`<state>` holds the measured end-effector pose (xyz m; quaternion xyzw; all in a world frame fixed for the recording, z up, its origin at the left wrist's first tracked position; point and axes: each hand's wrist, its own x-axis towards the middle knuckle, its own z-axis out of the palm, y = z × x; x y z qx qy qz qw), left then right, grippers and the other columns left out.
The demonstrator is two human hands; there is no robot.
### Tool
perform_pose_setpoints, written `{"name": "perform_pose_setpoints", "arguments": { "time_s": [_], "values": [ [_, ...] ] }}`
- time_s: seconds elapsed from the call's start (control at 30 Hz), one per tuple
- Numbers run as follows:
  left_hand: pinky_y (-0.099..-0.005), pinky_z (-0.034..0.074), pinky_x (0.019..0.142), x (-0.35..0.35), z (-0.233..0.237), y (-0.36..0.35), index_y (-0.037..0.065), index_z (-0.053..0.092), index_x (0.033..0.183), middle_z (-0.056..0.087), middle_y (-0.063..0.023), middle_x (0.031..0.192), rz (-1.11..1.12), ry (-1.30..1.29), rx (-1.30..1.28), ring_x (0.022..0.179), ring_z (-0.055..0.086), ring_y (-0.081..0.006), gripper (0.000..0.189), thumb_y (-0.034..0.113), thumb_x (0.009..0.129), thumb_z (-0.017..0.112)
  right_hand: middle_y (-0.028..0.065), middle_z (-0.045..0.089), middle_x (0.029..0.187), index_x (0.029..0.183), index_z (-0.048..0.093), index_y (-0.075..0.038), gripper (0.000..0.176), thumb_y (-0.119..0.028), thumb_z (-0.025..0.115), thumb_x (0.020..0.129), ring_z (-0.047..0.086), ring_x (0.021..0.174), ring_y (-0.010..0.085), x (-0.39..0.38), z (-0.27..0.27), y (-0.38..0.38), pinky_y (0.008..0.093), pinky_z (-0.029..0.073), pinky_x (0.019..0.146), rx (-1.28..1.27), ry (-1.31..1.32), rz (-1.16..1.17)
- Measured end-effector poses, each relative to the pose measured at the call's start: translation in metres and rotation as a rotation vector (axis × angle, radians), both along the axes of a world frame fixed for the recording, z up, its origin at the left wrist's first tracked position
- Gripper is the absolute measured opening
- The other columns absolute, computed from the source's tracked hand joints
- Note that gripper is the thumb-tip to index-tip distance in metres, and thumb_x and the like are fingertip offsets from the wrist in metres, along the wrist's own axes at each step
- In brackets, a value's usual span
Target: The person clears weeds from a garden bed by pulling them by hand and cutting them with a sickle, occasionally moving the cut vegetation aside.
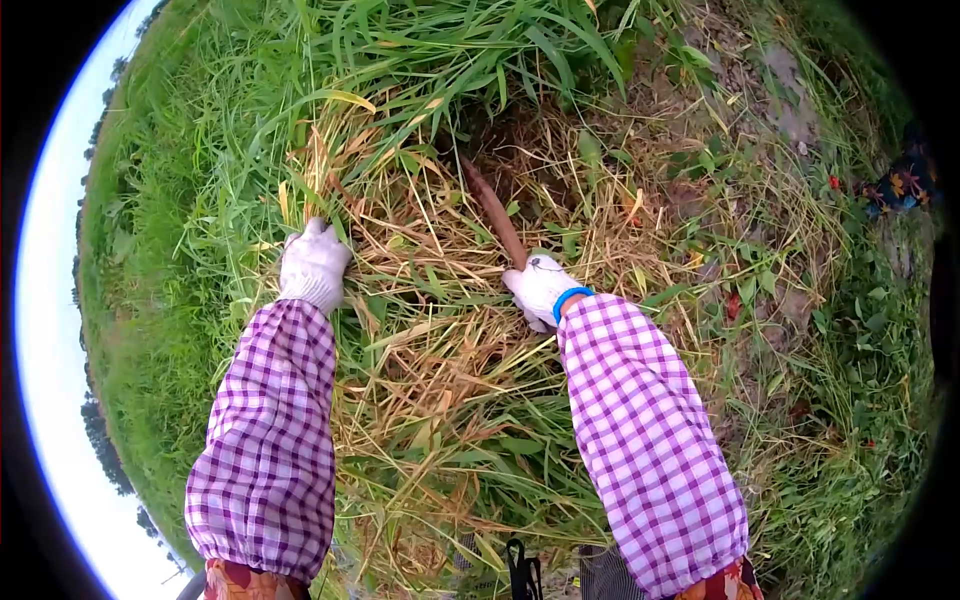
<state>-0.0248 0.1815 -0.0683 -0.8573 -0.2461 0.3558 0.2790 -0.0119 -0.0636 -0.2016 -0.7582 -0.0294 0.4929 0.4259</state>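
Note:
My left hand, in a white glove, is closed around a bunch of grass stems at the left. In my right hand, also gloved in white with a blue band at the wrist, is a brown wooden handle. The handle slants up and to the left, and its far end disappears among grass and dark soil, so any blade is hidden. Dry, straw-coloured cut grass lies between my two hands and below them.
Tall green grass stands ahead and along the left side. Bare soil with scattered stalks shows at the upper right. Dark patterned cloth is at the far right edge. A black strap hangs at the bottom.

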Motion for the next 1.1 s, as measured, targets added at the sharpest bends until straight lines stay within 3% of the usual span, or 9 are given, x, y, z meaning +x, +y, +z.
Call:
{"name": "perform_pose_setpoints", "arguments": {
  "time_s": [0.13, 0.2, 0.3, 0.37, 0.5, 0.67, 0.73, 0.83, 1.1],
  "values": [
    [-0.0295, 0.053, 0.090, 0.009, 0.025, -0.025, 0.007, 0.054, 0.132, 0.054, -0.0123, 0.120, -0.268, 0.314, 0.080, 0.114, 0.050, -0.0208, 0.051, 0.015, 0.084, 0.071, 0.0176, 0.061, 0.073, 0.090, 0.058, 0.005, 0.030, -0.024, 0.051, 0.088, 0.062, 0.065, 0.0282, -0.017, -0.016, 0.001, 0.0392, 0.050, 0.060, 0.034, -0.464, 0.286],
    [-0.0300, 0.054, 0.090, 0.017, -0.012, -0.006, 0.007, 0.055, 0.130, 0.051, -0.0129, 0.122, 0.169, -0.322, -0.169, 0.111, 0.053, -0.0224, 0.052, 0.008, 0.081, 0.072, 0.0185, 0.063, 0.080, 0.095, 0.059, 0.003, 0.024, -0.018, 0.057, 0.084, 0.063, 0.071, 0.0325, -0.041, -0.034, -0.011, 0.0412, 0.051, 0.064, -0.049, -0.834, 0.502],
    [-0.0325, 0.055, 0.089, 0.017, 0.035, -0.065, 0.003, 0.057, 0.125, 0.050, -0.0141, 0.119, -0.288, 0.222, -0.081, 0.103, 0.058, -0.0232, 0.048, -0.001, 0.079, 0.069, 0.0194, 0.062, 0.078, 0.098, 0.056, 0.008, 0.041, -0.032, 0.053, 0.091, 0.061, 0.070, 0.0355, -0.088, 0.048, -0.064, 0.0408, 0.050, 0.064, -0.078, 0.226, -0.225],
    [-0.0331, 0.056, 0.083, -0.024, 0.079, -0.067, 0.005, 0.059, 0.122, 0.051, -0.0134, 0.118, -0.244, 0.142, -0.128, 0.101, 0.058, -0.0230, 0.045, 0.002, 0.079, 0.070, 0.0143, 0.057, 0.066, 0.099, 0.053, 0.008, 0.039, -0.031, 0.054, 0.092, 0.059, 0.060, 0.0270, -0.177, 0.091, -0.110, 0.0380, 0.048, 0.056, -0.203, -0.090, -0.165],
    [-0.0363, 0.051, 0.092, -0.088, 0.120, -0.064, 0.014, 0.063, 0.116, 0.055, -0.0065, 0.120, -0.344, 0.351, -0.128, 0.113, 0.052, -0.0243, 0.042, 0.008, 0.076, 0.073, 0.0208, 0.062, 0.075, 0.099, 0.051, 0.008, 0.043, -0.033, 0.059, 0.090, 0.066, 0.066, 0.0283, -0.282, 0.204, -0.196, 0.0386, 0.051, 0.062, -0.234, 0.304, -0.191],
    [-0.0346, 0.047, 0.095, -0.156, 0.095, 0.016, 0.012, 0.064, 0.114, 0.055, -0.0061, 0.122, -0.315, 0.139, -0.053, 0.120, 0.048, -0.0211, 0.041, 0.010, 0.074, 0.073, 0.0206, 0.062, 0.068, 0.093, 0.049, 0.003, 0.038, -0.033, 0.061, 0.090, 0.065, 0.063, 0.0334, -0.255, 0.169, -0.160, 0.0404, 0.049, 0.055, -0.191, 0.079, -0.056],
    [-0.0323, 0.048, 0.093, -0.162, 0.081, 0.044, 0.011, 0.061, 0.118, 0.052, -0.0059, 0.126, -0.299, 0.143, -0.010, 0.122, 0.045, -0.0222, 0.047, 0.011, 0.072, 0.075, 0.0141, 0.057, 0.063, 0.093, 0.047, 0.004, 0.034, -0.027, 0.062, 0.091, 0.058, 0.053, 0.0195, -0.224, 0.150, -0.151, 0.0330, 0.046, 0.049, 0.073, -0.213, -0.132],
    [-0.0332, 0.047, 0.095, -0.171, 0.055, 0.063, 0.012, 0.061, 0.117, 0.052, -0.0061, 0.126, -0.253, -0.011, -0.079, 0.119, 0.048, -0.0226, 0.046, 0.012, 0.073, 0.074, 0.0072, 0.053, 0.066, 0.094, 0.045, 0.003, 0.030, -0.023, 0.060, 0.092, 0.052, 0.054, 0.0125, -0.157, 0.123, -0.107, 0.0301, 0.042, 0.047, 0.142, 0.108, -0.562],
    [-0.0335, 0.044, 0.098, -0.176, 0.060, 0.044, 0.015, 0.065, 0.113, 0.056, -0.0066, 0.119, -0.299, -0.113, -0.148, 0.115, 0.050, -0.0251, 0.046, 0.012, 0.069, 0.075, 0.0138, 0.061, 0.080, 0.101, 0.056, 0.005, 0.032, -0.024, 0.051, 0.093, 0.062, 0.062, 0.0250, -0.048, 0.028, -0.005, 0.0369, 0.053, 0.061, 0.007, -0.009, 0.094]
  ]
}}
